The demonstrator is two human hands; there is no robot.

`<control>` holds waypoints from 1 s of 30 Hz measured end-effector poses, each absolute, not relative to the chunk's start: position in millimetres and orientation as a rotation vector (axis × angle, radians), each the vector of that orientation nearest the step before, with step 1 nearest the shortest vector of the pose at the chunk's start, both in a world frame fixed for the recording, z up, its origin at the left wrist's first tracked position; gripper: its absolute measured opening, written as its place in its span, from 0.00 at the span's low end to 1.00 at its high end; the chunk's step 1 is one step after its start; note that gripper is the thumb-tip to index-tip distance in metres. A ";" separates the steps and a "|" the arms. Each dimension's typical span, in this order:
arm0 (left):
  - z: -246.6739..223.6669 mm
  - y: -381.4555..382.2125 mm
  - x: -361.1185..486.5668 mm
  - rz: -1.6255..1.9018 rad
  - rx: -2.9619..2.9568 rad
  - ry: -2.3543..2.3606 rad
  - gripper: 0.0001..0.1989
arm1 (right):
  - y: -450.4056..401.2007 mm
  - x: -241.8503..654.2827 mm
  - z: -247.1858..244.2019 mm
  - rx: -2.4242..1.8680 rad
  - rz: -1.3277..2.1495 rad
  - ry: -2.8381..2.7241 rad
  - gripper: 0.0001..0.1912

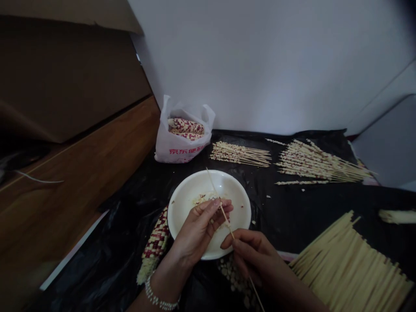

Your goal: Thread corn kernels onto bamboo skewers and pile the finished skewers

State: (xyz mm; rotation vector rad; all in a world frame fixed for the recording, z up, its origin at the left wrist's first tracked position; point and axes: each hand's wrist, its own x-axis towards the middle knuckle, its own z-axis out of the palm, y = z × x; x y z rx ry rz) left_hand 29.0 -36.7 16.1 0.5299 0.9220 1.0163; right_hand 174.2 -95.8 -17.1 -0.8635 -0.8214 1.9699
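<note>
Over a white bowl with loose kernels inside, my left hand pinches something small, likely a kernel, against a thin wooden skewer. A beaded bracelet circles the left wrist. My right hand grips the same skewer lower down, at the bowl's near right edge. The skewer slants from upper left to lower right, with a few small kernels on it near my fingers. A red and cream corn cob lies against the bowl's left side. Pale kernels are scattered below the bowl, partly behind my right hand.
A white plastic bag of corn cobs stands behind the bowl. Two groups of kernel-threaded skewers lie behind and to the right. Many bare sticks fill the lower right, near a pale bare cob. Black plastic sheeting covers the surface.
</note>
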 end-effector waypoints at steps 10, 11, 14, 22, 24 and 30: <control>19.3 -43.5 25.5 0.852 0.748 0.890 0.09 | -96.9 174.9 -16.0 -0.858 1.910 -0.855 0.11; 19.8 -43.6 24.6 0.845 0.755 0.887 0.09 | -96.9 174.7 -15.6 -0.852 1.915 -0.852 0.11; 21.1 -44.0 22.7 0.807 0.780 0.871 0.08 | -97.1 174.7 -13.4 -0.837 1.936 -0.844 0.11; 23.8 -36.7 21.6 0.950 0.473 0.810 0.13 | -95.7 178.2 -14.6 -0.912 1.917 -0.829 0.13; 25.2 -32.7 19.7 1.011 0.405 0.808 0.14 | -95.5 178.7 -15.5 -0.902 1.923 -0.829 0.13; 26.0 -27.4 16.5 1.123 0.361 0.846 0.13 | -97.0 178.5 -15.3 -0.909 1.927 -0.835 0.12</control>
